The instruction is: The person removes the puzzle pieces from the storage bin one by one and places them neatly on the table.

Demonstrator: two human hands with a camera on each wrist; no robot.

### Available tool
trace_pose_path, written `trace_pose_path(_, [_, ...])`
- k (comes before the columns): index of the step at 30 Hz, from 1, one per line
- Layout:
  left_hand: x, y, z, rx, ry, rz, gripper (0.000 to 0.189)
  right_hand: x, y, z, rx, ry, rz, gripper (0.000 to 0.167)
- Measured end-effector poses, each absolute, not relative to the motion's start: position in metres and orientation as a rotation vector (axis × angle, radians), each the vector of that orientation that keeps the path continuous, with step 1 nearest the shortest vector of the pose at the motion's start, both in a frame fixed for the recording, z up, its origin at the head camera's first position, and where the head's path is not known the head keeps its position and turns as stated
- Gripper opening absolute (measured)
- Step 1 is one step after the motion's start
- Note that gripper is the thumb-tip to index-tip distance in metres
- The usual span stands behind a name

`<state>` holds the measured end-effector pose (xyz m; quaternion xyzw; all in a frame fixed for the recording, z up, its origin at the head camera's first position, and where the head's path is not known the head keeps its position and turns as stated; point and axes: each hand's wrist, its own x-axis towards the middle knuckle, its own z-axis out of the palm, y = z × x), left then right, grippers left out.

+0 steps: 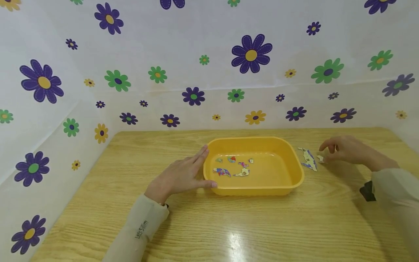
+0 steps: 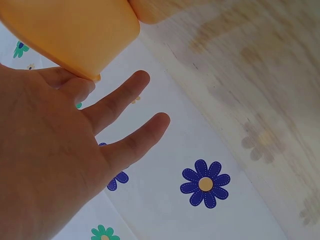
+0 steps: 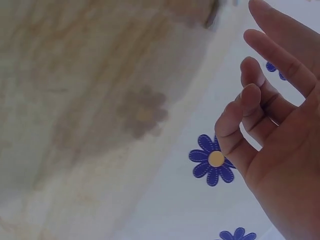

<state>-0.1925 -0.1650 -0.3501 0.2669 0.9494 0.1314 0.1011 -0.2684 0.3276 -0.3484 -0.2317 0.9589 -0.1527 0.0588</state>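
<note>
A yellow plastic basin [image 1: 255, 191] stands on the wooden table. My left hand [image 1: 180, 176] rests against its left end, with the thumb on the front rim and spread fingers along the outer side. In the left wrist view two fingers [image 2: 142, 140] stretch out straight, away from the basin wall. Several small flat cut-outs lie in the basin, including a cream one [image 1: 243, 172] and a blue-and-red one [image 1: 223, 172]. Right of the basin lies a long cream-and-blue cut-out [image 1: 309, 159]. My right hand [image 1: 350, 151] hovers beside a small cream cut-out [image 1: 320, 158], its fingers loosely bent.
Wooden tabletop [image 1: 229, 225] surrounds the basin. A white cloth [image 1: 170, 47] with purple, green and yellow flowers hangs behind and at the sides. A black object [image 1: 368, 191] shows by the right sleeve.
</note>
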Motion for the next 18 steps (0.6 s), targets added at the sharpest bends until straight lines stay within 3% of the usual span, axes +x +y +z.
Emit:
trace_pose_path(6, [-0.192,-0.166,-0.349,0.791,2.812,0.366,0.105,-0.268,0.319,-0.336,-0.682,2.902,-0.481,0.028])
trace_pose_path(18, [-0.192,-0.165,-0.348,0.807,2.807,0.376,0.105,-0.264,0.285,-0.312,-0.97,2.963,-0.62,0.023])
